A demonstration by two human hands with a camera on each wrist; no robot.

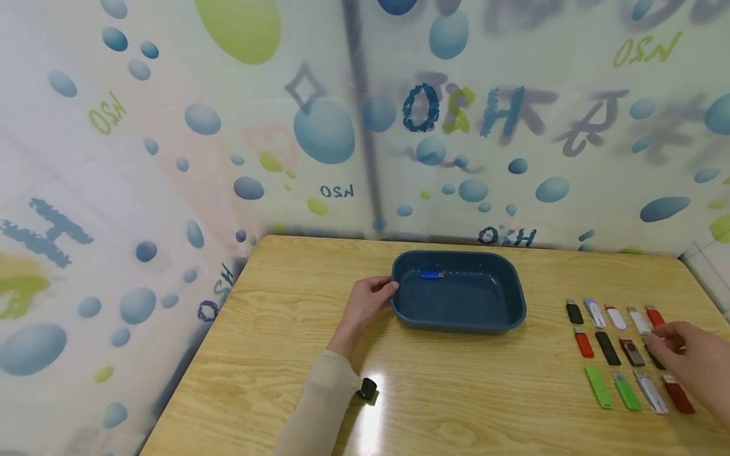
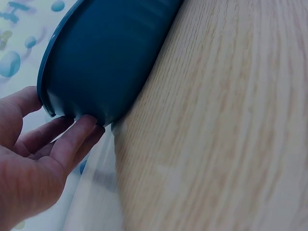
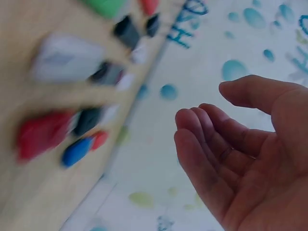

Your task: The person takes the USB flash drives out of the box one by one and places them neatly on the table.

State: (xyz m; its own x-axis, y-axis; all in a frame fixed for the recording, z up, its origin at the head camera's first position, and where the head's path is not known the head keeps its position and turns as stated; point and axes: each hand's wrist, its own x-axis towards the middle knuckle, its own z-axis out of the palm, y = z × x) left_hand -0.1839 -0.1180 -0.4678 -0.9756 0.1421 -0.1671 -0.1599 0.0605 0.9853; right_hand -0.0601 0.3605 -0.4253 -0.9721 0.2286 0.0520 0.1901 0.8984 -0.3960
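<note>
My left hand [image 1: 367, 304] grips the left end of a dark blue plastic tray [image 1: 456, 326], thumb at the rim and fingers against the outer wall [image 2: 96, 57]. A blue USB stick [image 1: 431, 275] lies inside, near the back left corner. On the right, my right hand [image 1: 692, 354] hovers over rows of USB sticks, holding nothing. Its thumb stands apart from the bent fingers in the right wrist view. Near it are a red stick [image 1: 654, 315], a white one [image 1: 639, 320] and a partly covered black one [image 1: 656, 358]. The right wrist view also shows a blue stick [image 3: 77, 151].
More sticks lie in the rows, among them a light green one [image 1: 598, 387], a dark red one [image 1: 678, 394] and a black one [image 1: 608, 348]. The wooden table [image 1: 274, 329] meets a patterned curtain [image 1: 319, 209] at the back and left.
</note>
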